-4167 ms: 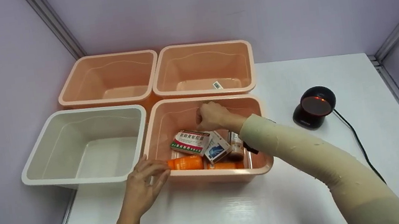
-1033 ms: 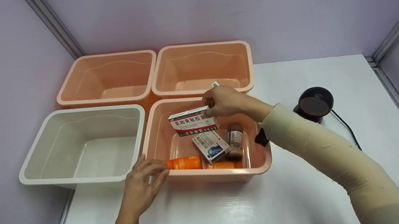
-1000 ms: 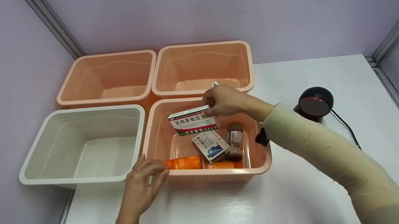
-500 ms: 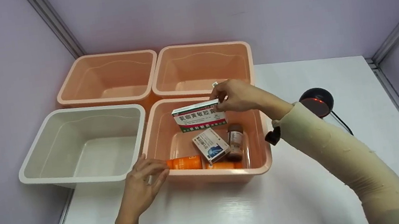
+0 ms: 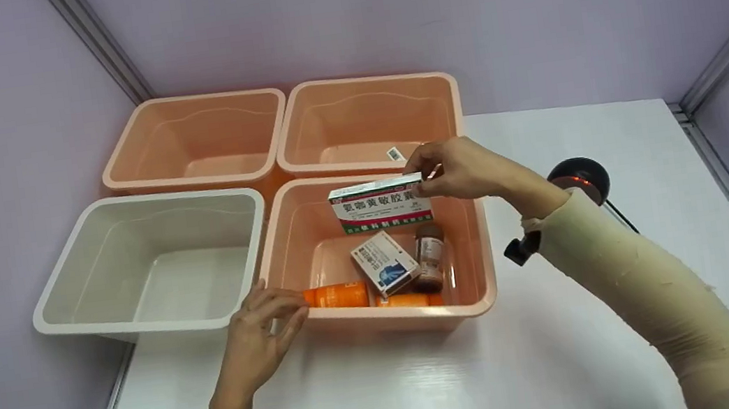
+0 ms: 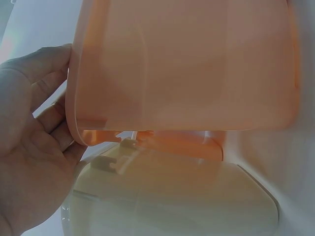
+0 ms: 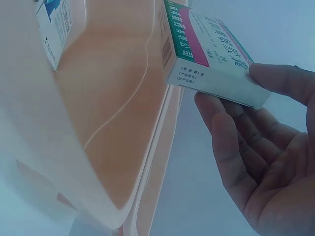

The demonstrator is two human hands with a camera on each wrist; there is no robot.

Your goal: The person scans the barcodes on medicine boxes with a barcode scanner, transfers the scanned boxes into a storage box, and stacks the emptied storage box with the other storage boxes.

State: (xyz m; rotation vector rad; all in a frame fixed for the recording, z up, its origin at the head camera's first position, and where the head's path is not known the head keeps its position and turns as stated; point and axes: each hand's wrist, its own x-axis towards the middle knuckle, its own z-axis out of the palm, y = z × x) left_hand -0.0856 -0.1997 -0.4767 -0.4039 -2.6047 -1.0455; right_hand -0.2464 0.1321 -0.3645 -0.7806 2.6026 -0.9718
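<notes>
While pinched by one end between the thumb and fingertips of the right hand [image 5: 465,166], the medicine box [image 5: 381,204] hangs just right of the frame's centre in the head view, lifted clear above the near-right peach bin [image 5: 390,318], its printed face with red and green bands turned toward the viewer. The right-wrist view shows the same box [image 7: 206,59] at upper centre, with the thumb on one side of its end, the fingers [image 7: 231,142] under the other, and the palm apart from the carton.

Below the lifted box, on the bin's floor, lie a white-and-blue carton [image 5: 386,271], a brown bottle [image 5: 429,257] just right of it, and an orange tube [image 5: 338,296] along the near wall.

At lower centre-left of the head view, the left hand [image 5: 262,334] rests against the bin's near-left corner, fingers loosely bent and slightly spread over the rim; the left-wrist view shows the fingers [image 6: 47,64] touching the bin's outer wall.

A white bin [image 5: 71,327] stands touching the bin's left side. Two further peach bins occupy the upper centre, the left one [image 5: 122,183] and the right one [image 5: 445,92], the latter holding a small label [image 5: 394,154]. A black barcode scanner [image 5: 579,176] sits on the white table [image 5: 431,393] at centre right, partly behind the right forearm.
</notes>
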